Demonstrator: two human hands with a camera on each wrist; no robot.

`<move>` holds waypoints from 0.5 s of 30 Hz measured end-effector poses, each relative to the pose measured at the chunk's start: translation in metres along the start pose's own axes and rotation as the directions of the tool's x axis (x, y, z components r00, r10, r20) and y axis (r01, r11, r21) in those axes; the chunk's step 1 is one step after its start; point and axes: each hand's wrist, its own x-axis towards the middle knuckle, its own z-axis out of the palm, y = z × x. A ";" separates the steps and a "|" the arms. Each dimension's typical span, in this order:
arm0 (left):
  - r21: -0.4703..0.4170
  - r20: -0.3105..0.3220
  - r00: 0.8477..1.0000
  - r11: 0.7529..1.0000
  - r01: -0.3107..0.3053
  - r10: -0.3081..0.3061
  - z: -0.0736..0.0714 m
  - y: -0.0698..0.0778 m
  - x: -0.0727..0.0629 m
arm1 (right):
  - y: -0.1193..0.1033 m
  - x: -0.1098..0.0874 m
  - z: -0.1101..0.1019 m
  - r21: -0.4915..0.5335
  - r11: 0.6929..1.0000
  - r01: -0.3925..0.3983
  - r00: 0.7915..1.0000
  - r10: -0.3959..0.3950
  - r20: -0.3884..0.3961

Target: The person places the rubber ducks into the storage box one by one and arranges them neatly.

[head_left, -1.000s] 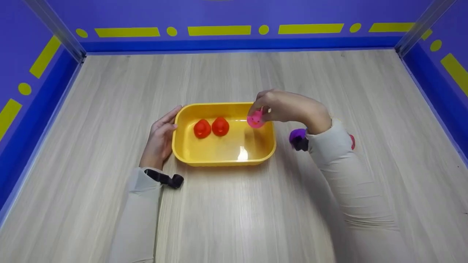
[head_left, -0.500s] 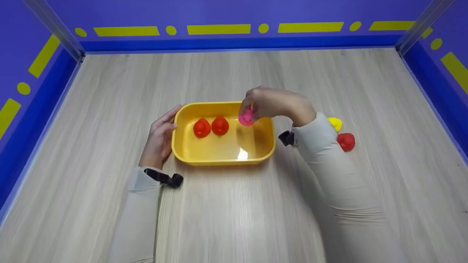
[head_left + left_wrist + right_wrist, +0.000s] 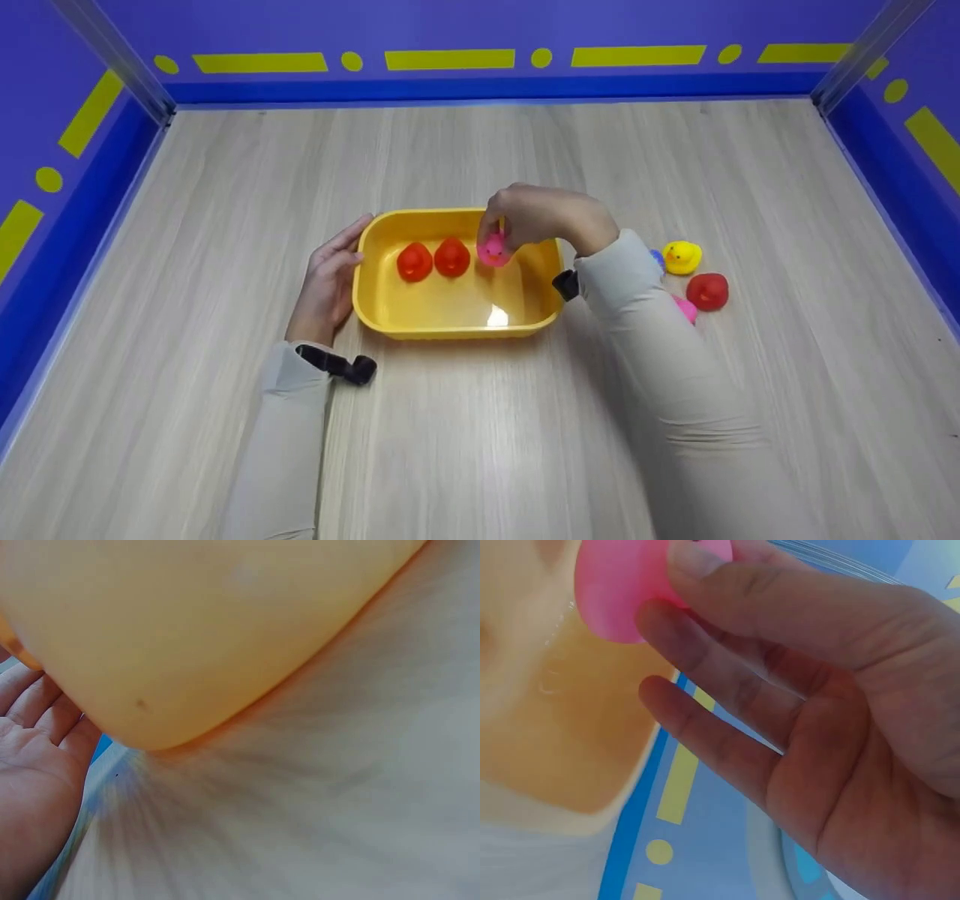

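A yellow plastic tub [image 3: 457, 332] sits on the table, with two red rubber ducks [image 3: 415, 262] side by side in its left half. My right hand [image 3: 544, 216] reaches over the tub's back right part and pinches a pink rubber duck [image 3: 494, 250] between thumb and fingers. In the right wrist view the pink duck [image 3: 619, 589] is at the fingertips, while the two lower fingers stretch out free. My left hand [image 3: 326, 281] rests against the tub's left side, fingers fairly straight along the outer wall. The left wrist view shows that palm [image 3: 37, 772] beside the tub [image 3: 187, 637].
To the tub's right, partly behind the right sleeve, lie a yellow duck [image 3: 682, 257], a red duck [image 3: 707, 292], part of a pink one [image 3: 685, 308] and a bit of something blue [image 3: 658, 259]. Blue walls [image 3: 465, 30] border the table at the back and sides.
My right hand has moved left with the pink duck, closer to the red ducks. Its sleeve has uncovered the ducks on the right. The left hand and the tub stay put.
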 end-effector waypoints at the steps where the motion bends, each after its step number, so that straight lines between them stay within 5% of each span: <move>1: 0.000 0.002 1.000 1.000 0.000 0.000 0.000 0.000 0.000 | 0.000 0.002 0.001 0.000 1.000 -0.006 1.000 0.006 0.005; 15: -0.014 -0.007 1.000 1.000 0.001 -0.001 0.000 -0.001 0.001 | 0.003 0.016 0.006 0.037 0.998 -0.051 0.997 0.049 0.057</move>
